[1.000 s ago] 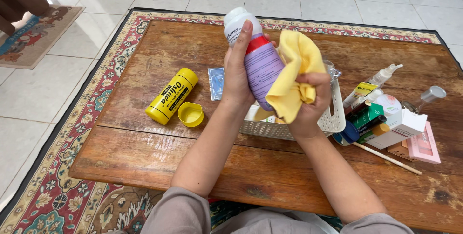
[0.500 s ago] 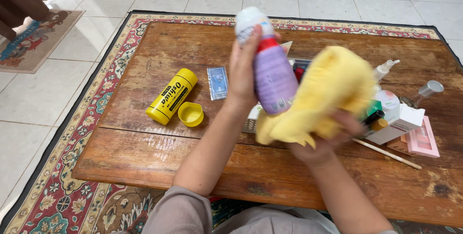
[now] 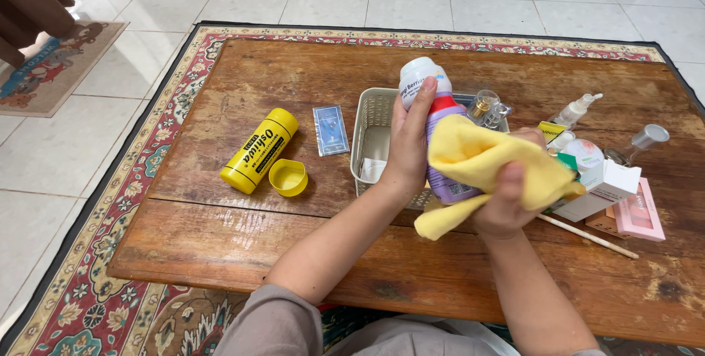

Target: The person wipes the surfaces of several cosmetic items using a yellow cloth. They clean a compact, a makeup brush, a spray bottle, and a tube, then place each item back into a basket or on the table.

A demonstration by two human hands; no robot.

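My left hand (image 3: 407, 147) grips a purple bottle (image 3: 440, 117) with a white cap and a red band, held upright over a white basket (image 3: 371, 128). My right hand (image 3: 507, 194) clutches a yellow cloth (image 3: 485, 165) and presses it against the bottle's lower right side. The cloth hides the bottle's lower half and most of my right fingers. Both hands hover above the wooden table (image 3: 308, 84).
A yellow tube (image 3: 259, 150) lies on its side at the left with its yellow cap (image 3: 288, 178) beside it and a small blue packet (image 3: 330, 130) nearby. At the right sit a perfume bottle (image 3: 485, 109), spray bottles, white and pink boxes (image 3: 639, 209) and a thin stick (image 3: 587, 235). A patterned rug surrounds the table.
The bottle has come down and turned more upright over the basket. The cloth has moved from spread out at the right to pressed on the bottle's lower side.
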